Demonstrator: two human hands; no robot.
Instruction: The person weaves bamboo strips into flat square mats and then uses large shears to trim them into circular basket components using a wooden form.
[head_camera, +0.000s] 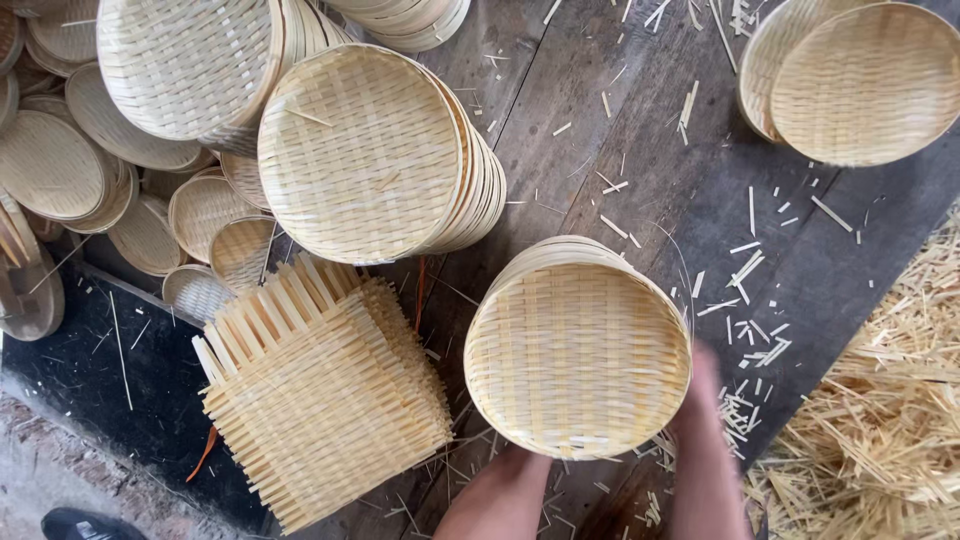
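A stack of round woven bamboo trays (577, 350) lies on its side on the dark wooden table (650, 190), its open face toward me. My left hand (500, 492) is just below its lower rim, mostly a forearm in view, fingers hidden. Blurred from motion, my right hand (706, 430) sits at the stack's lower right rim; its grip cannot be made out. Left of the stack rests a pile of square woven bamboo mats (320, 400) with untrimmed strip ends.
A larger tray stack (370, 150) leans at the upper middle, another (190, 65) upper left, and two trays (860, 80) upper right. Smaller round weaves (60, 165) crowd the left. Bamboo offcuts (880, 420) pile at the right. A dark shoe (80, 524) shows bottom left.
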